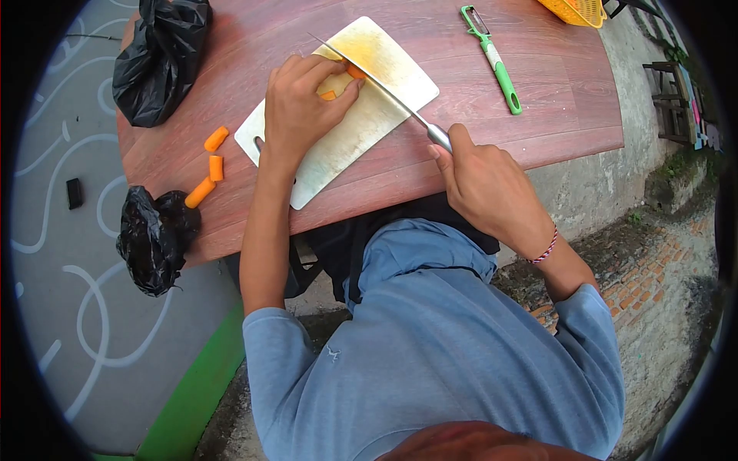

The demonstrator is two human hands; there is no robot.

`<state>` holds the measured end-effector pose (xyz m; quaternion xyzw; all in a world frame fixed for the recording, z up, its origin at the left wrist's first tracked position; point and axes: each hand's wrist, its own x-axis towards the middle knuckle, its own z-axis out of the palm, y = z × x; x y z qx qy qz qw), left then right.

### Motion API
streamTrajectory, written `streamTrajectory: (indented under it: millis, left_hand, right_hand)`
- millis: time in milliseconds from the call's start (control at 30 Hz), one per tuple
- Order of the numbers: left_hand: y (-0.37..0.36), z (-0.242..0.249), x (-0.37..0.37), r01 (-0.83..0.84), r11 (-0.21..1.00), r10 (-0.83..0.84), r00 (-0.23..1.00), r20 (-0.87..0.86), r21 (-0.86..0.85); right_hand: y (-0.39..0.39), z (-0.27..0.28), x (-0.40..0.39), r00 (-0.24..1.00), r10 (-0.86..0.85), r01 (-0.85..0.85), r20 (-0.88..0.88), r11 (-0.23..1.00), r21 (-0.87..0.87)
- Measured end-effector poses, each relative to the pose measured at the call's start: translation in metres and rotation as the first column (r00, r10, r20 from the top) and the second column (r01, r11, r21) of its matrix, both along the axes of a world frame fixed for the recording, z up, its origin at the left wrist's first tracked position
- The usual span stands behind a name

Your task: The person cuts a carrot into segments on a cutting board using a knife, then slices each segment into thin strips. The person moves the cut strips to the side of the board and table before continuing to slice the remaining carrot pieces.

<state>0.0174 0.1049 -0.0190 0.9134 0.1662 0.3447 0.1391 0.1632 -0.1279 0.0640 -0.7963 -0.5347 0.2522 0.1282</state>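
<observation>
A white cutting board (338, 165), stained yellow toward its far end, lies at a slant on the table. My left hand (304, 96) is over it, fingers curled and closed on a piece of carrot (355, 71) beside the blade. Another bit of orange (328, 95) shows between the thumb and fingers. In my right hand (492, 184) is the metal handle of a kitchen knife (392, 100). Its blade runs diagonally across the board, close against the carrot, with the tip pointing up and left past the board's edge. My fingers partly hide the carrot.
Several peeled carrot pieces (216, 167) lie at the left of the wooden table (400, 184). A black plastic bag (160, 65) stands behind them, and another bag (154, 242) hangs at the left edge. A green peeler (496, 65) and a yellow basket (588, 14) are on the right.
</observation>
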Motion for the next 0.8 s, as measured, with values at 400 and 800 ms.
streamTrajectory:
  millis: [400, 800]
  left_hand:
    - [-0.001, 0.003, 0.000, -0.014, 1.000, 0.014, 1.000, -0.028, 0.014]
    - [0.004, -0.001, 0.000, 0.015, 1.000, -0.015, 1.000, 0.004, -0.011]
  right_hand:
    - [0.031, -0.028, -0.013, 0.999, -0.014, 0.007, 0.047, 0.990, 0.143]
    - [0.004, -0.006, -0.001, 0.994, -0.058, 0.062, -0.094, 0.997, 0.041]
